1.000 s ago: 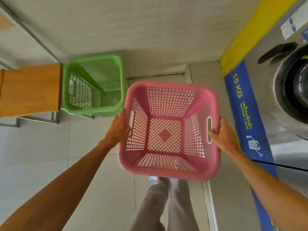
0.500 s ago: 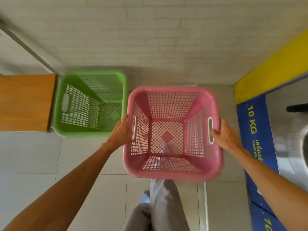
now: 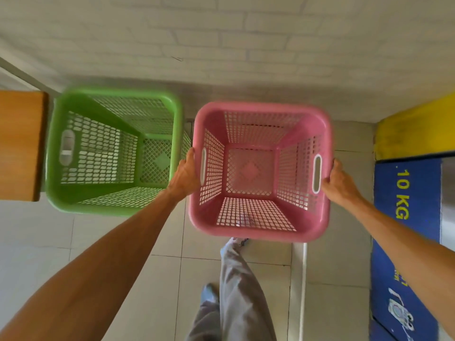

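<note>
I hold an empty pink plastic laundry basket (image 3: pixel 258 233) in front of me, above the tiled floor. My left hand (image 3: pixel 184 175) grips its left rim beside the slotted handle. My right hand (image 3: pixel 338 179) grips its right rim at the other handle. An empty green basket (image 3: pixel 110 205) of the same shape stands on the floor just left of the pink one, close to my left hand.
A wooden bench or tabletop (image 3: pixel 19 143) lies at the far left, touching the green basket. A white brick wall (image 3: pixel 246 45) is straight ahead. A blue and yellow washing-machine front (image 3: pixel 406 205) marked 10 KG stands on the right. My legs (image 3: pixel 236 291) are below the pink basket.
I have stepped toward the wall with the pink basket, turning left. The green basket now sits right beside it and the washing machine has slid out to the right edge.
</note>
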A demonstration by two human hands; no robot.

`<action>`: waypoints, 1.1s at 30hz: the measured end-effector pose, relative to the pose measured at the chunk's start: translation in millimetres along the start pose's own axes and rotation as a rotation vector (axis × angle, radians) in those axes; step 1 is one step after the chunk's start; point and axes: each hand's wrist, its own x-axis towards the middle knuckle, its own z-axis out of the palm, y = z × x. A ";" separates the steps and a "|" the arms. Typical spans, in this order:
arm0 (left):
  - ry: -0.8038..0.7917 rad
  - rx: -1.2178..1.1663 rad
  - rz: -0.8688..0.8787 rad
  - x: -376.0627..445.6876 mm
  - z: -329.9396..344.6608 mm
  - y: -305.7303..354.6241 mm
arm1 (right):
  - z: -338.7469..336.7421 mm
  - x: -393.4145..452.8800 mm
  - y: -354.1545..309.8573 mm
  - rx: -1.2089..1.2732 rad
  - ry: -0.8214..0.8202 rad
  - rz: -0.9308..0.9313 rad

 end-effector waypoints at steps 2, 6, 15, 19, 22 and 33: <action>0.003 -0.017 -0.020 26.5 14.5 -24.8 | 3.4 13.1 -1.6 -0.004 0.018 0.012; 0.025 -0.037 -0.002 34.9 9.0 -18.1 | 5.4 30.4 -6.8 0.012 0.042 0.016; -0.014 -0.010 0.032 31.2 -0.6 1.4 | 0.1 36.3 -21.0 -0.016 0.097 0.075; 0.013 0.052 0.060 15.6 -27.7 0.2 | 2.6 14.3 -57.2 -0.153 0.241 0.009; 0.060 0.062 0.071 3.3 -67.3 -11.4 | 10.7 -7.0 -103.8 -0.193 0.217 -0.053; 0.190 0.055 -0.045 -40.9 -207.7 -149.4 | 106.2 -59.4 -286.0 -0.086 0.005 -0.178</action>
